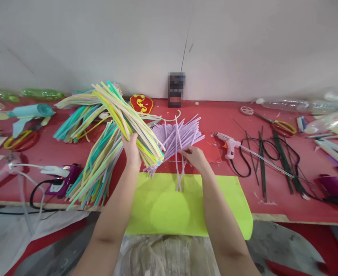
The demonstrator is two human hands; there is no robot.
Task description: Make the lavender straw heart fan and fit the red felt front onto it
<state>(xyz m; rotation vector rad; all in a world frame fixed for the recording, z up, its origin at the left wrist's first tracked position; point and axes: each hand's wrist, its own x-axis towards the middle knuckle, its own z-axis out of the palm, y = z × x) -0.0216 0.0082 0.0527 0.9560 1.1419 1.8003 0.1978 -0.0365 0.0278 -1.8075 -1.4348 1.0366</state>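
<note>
My left hand (131, 149) is wrapped round a thick bundle of yellow, cream and teal pipe cleaners (128, 119), raised at a slant above the table. Over a pile of lilac pipe cleaners (169, 134), the fingers of my right hand (194, 155) are closed in a pinch on a few lilac stems (178, 161). Those stems cross each other, and their lower ends hang over a lime-green sheet (160, 214). More mixed pipe cleaners (100, 165) lie beneath and left of my left hand, with another bunch (74, 122) behind.
A pink glue gun (229, 145) with its cord lies at right, near dark green stems (281, 161) and scissors (284, 127). Other scissors (22, 138), a purple power box (67, 176) and a teal roll (36, 110) are at left. A dark pixelated object (176, 90) leans on the wall.
</note>
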